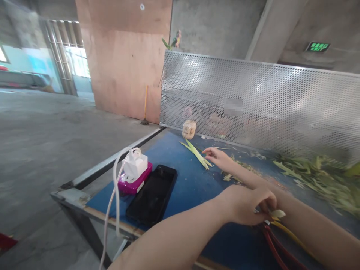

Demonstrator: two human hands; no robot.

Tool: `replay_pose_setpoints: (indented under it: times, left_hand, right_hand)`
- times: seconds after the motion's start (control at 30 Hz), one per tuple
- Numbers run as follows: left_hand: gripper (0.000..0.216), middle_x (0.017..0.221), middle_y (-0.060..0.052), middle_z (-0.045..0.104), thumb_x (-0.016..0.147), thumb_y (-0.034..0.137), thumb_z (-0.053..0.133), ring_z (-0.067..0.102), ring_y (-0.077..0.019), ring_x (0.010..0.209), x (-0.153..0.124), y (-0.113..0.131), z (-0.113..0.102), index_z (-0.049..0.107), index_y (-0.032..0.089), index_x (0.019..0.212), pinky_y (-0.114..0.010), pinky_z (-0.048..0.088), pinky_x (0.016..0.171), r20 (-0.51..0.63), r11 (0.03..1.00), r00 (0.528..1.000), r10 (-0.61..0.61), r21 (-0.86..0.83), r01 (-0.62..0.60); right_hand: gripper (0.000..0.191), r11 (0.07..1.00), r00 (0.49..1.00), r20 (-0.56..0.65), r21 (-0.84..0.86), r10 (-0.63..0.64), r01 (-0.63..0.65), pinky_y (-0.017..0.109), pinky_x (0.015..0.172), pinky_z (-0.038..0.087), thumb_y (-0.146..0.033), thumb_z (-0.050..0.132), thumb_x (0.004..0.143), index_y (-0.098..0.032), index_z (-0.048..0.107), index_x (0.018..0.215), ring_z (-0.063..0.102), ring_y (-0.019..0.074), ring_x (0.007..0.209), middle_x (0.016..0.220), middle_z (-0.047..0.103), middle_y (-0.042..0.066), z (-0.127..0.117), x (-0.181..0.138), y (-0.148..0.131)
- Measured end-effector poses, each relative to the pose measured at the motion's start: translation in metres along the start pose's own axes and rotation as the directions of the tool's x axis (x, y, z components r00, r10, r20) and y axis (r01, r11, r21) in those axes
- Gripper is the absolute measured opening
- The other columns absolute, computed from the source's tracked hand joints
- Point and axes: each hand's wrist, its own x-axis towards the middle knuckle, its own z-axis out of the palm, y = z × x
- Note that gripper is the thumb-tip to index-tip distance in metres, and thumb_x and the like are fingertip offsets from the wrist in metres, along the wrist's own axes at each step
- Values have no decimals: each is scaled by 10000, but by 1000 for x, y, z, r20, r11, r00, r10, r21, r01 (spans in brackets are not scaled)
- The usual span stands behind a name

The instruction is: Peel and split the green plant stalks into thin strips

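My right hand [216, 156] reaches across the blue tabletop, its fingers partly stretched and apart. Just left of its fingertips lies a green leafy stalk [198, 154] with a pale cut end; a gap seems to separate them. My left hand [253, 206] crosses in front of the right forearm with curled fingers. A small pale, petal-like plant piece [278, 214] pokes out at those fingertips; the rest of what they grip is hidden. Red handles [277, 247] of a tool and a yellow strip [292, 237] run from below the left hand toward the lower right.
A black phone [153, 193] lies beside a magenta box [135, 182] bearing a white plug and looped cable [116, 187]. Green leaves [323, 180] pile up at right, with scraps [236, 170] nearer. A tape roll [189, 129] stands against the perforated metal screen [253, 93].
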Motion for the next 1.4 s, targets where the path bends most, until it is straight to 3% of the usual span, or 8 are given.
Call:
replay_pose_setpoints:
  times: [0.13,0.47,0.6,0.73,0.8,0.83,0.9,1.4]
  left_hand:
    - [246,824,35,665,721,283,529,614,-122,726,1,-1,1,472,228,954,-206,410,613,10,999,1000,-28,18,27]
    - [253,825,42,675,729,309,534,614,-110,709,2,4,-3,465,217,954,-178,417,611,40,997,999,-37,64,35]
    - [259,836,58,666,724,301,532,607,-92,699,2,5,-4,454,233,961,-174,419,618,76,996,995,-71,58,67]
    - [236,823,63,660,718,298,536,594,-82,647,2,2,-3,455,237,931,-168,416,591,63,997,996,-65,41,62]
    - [227,810,60,660,715,277,538,591,-77,639,2,1,-2,453,231,921,-160,412,583,29,999,999,-37,38,35]
    - [222,804,59,660,717,267,535,592,-74,644,2,0,-1,451,229,919,-157,410,582,14,999,1000,-26,37,26]
    - [213,799,61,660,722,255,525,597,-70,652,1,0,0,447,230,920,-156,407,587,-7,999,1000,-18,45,18]
    - [103,683,57,652,748,207,499,585,-77,636,2,-4,-2,454,203,841,-410,171,992,-340,990,938,63,141,-15]
  right_hand:
    - [185,949,995,3,302,95,-92,259,562,441,-204,441,742,-143,484,911,573,124,639,708,540,15,-16,2,-12]
    - [242,852,979,-89,512,183,-113,215,495,416,-233,633,633,-160,551,848,458,50,493,619,507,-37,-63,14,-43]
    - [224,794,983,-137,608,123,-15,232,525,435,-203,660,620,-166,575,825,458,52,518,677,535,-15,-89,21,-60]
    - [124,831,931,-365,517,-2,205,233,554,436,-220,532,753,-234,558,874,460,56,554,771,549,-8,-104,25,-70]
    - [132,934,981,-161,354,109,-45,212,469,398,-192,565,720,-215,573,850,428,58,481,645,520,-16,-99,23,-67]
    - [145,950,971,97,207,219,-235,213,429,376,-183,597,688,-192,590,832,415,64,449,583,497,-18,-94,20,-65]
    - [204,935,863,405,49,303,-351,211,419,365,-210,596,692,-178,598,894,400,64,433,550,454,-28,-85,13,-61]
    - [299,975,944,294,116,148,-189,209,493,366,-303,456,804,-203,493,1084,370,57,518,726,436,-3,-96,-37,-54]
